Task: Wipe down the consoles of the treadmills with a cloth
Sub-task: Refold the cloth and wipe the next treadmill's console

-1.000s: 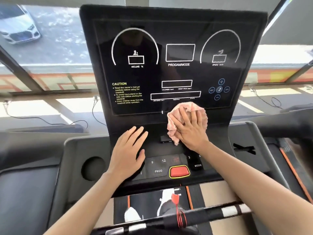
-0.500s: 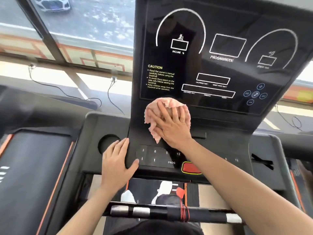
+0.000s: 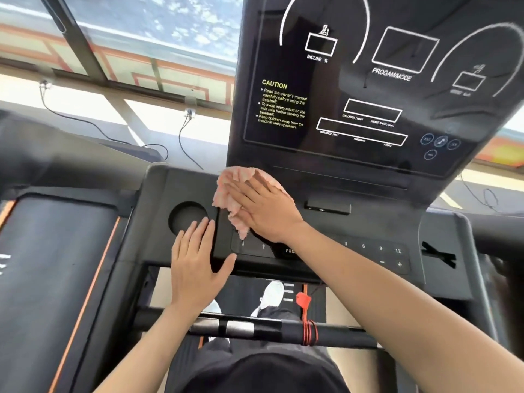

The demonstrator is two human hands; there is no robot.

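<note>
The black treadmill console point(image 3: 377, 222) fills the view, its dark display panel point(image 3: 368, 89) rising at the back. My right hand point(image 3: 263, 208) presses a crumpled pink cloth point(image 3: 232, 188) flat against the console's left part, just below the display's lower left corner. The cloth sticks out above and to the left of my fingers. My left hand point(image 3: 198, 265) lies flat, fingers spread, on the console's left front edge beside the round cup holder point(image 3: 187, 217). It holds nothing.
Button rows with numbers point(image 3: 371, 248) run along the console's front right. A black handlebar point(image 3: 283, 330) wound with red cord crosses below my arms. Another treadmill's belt point(image 3: 56, 265) lies to the left. Cables point(image 3: 181, 137) hang by the windows behind.
My right hand has slid the cloth leftward across the console, from its centre to the left side. My left hand has shifted left too, off the buttons to the cup holder's edge.
</note>
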